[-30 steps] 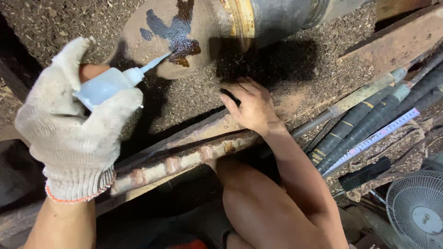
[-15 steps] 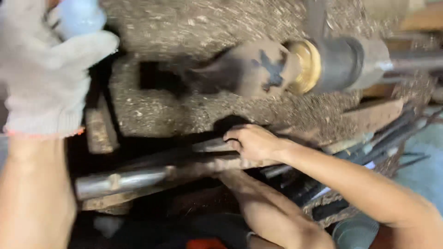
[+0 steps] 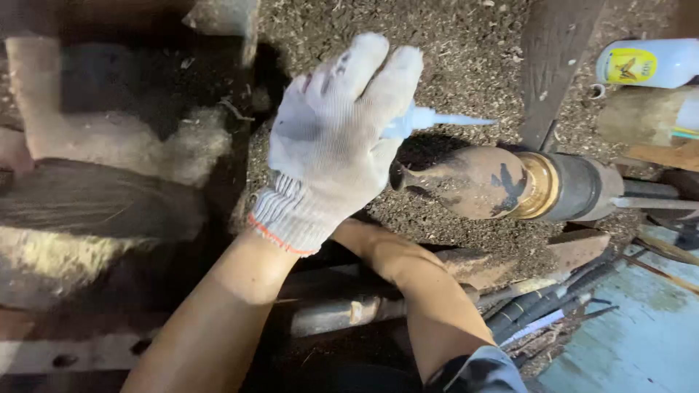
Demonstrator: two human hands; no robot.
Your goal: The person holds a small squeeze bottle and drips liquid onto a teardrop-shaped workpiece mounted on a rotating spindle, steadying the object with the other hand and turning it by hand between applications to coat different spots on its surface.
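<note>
my left hand swung back over centre, grip closed on glue bottle, nozzle above wooden workpiece. right hand hidden, grip unknown.

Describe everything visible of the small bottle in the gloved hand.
The small bottle looks like pale blue-white translucent plastic. Only its shoulder and long tapered nozzle show; the body is hidden inside the gloved left hand, which grips it. It lies roughly level, nozzle pointing right, its tip bare and touching nothing, above the sawdust and the brown workpiece.
</note>
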